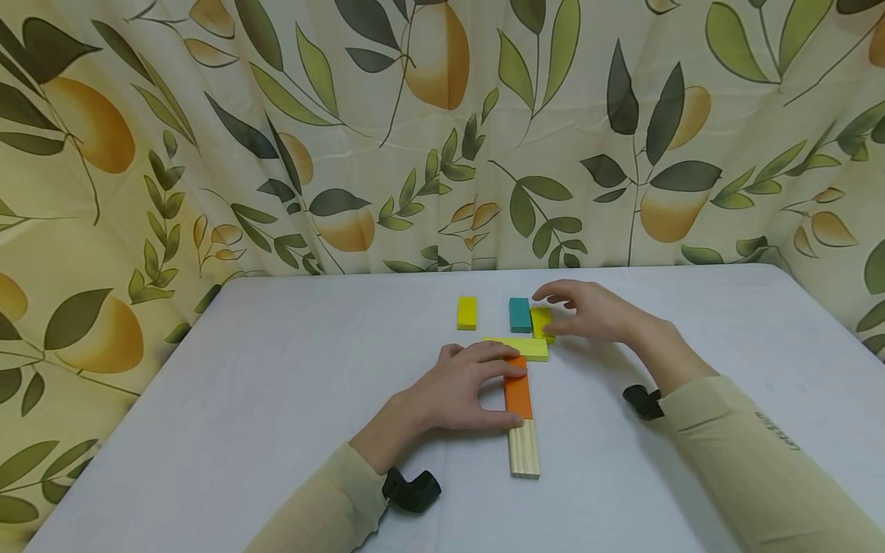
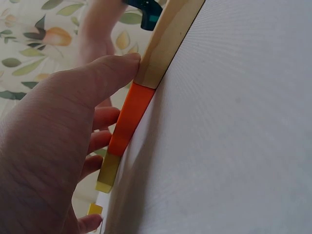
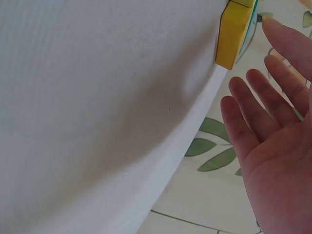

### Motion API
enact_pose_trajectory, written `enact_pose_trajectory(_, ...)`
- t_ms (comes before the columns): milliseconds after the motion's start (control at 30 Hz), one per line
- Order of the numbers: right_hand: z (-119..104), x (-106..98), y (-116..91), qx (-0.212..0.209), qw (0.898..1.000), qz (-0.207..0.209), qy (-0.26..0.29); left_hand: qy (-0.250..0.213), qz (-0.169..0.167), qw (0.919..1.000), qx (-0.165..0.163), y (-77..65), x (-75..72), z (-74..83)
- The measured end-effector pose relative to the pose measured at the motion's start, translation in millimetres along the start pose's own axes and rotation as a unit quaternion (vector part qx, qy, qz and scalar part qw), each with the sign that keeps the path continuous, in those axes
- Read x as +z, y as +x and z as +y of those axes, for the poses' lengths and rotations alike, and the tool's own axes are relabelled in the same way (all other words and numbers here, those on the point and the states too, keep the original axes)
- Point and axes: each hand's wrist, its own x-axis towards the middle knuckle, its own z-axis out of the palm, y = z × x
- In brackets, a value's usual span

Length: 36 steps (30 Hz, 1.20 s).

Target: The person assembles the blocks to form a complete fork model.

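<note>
My left hand (image 1: 456,384) lies along the left of an orange block (image 1: 518,395). Its thumb touches near where this block meets a plain wooden block (image 1: 524,449); its fingertips rest near the orange block's far end. That end meets a yellow-green block (image 1: 532,349) lying crosswise. Close by on the right, my right hand (image 1: 594,311) hovers with loosely bent fingers beside a yellow block (image 1: 541,319). The right wrist view shows that hand's palm (image 3: 278,165) with nothing in it, apart from the yellow block (image 3: 233,36). Against the yellow block's left side stands a teal block (image 1: 520,315).
Another yellow block (image 1: 466,313) sits by itself to the left of the teal one. All the blocks are on a white-covered table (image 1: 276,399). Behind it hangs a curtain (image 1: 429,153) printed with fruit and leaves.
</note>
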Motion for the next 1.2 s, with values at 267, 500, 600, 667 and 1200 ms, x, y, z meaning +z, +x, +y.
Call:
enact_pose_trajectory(267, -2.5, 3.9, 7.1, 0.0, 1.0, 0.005, 0.01, 0.0, 0.001, 1.0, 0.0, 0.3, 0.3, -0.1)
enact_pose_trajectory(500, -5.9, 8.5, 14.1, 0.019, 1.0, 0.006, 0.008, -0.002, 0.002, 1.0, 0.001, 0.1, -0.4, 0.2)
enact_pose_trajectory(600, -6.1, 10.4, 16.8, 0.026, 1.0, 0.005, 0.009, -0.002, 0.001, 1.0, 0.002, 0.2, -0.5, 0.1)
enact_pose_trajectory(667, -6.2, 11.8, 18.5, 0.031, 0.999, 0.004, 0.012, -0.002, 0.001, 1.0, 0.003, 0.3, -0.4, -0.2)
enact_pose_trajectory(1200, -9.9, 18.0, 28.5, 0.041, 0.999, -0.018, -0.003, 0.0, 0.004, 1.0, 0.005, 0.1, 0.2, -0.9)
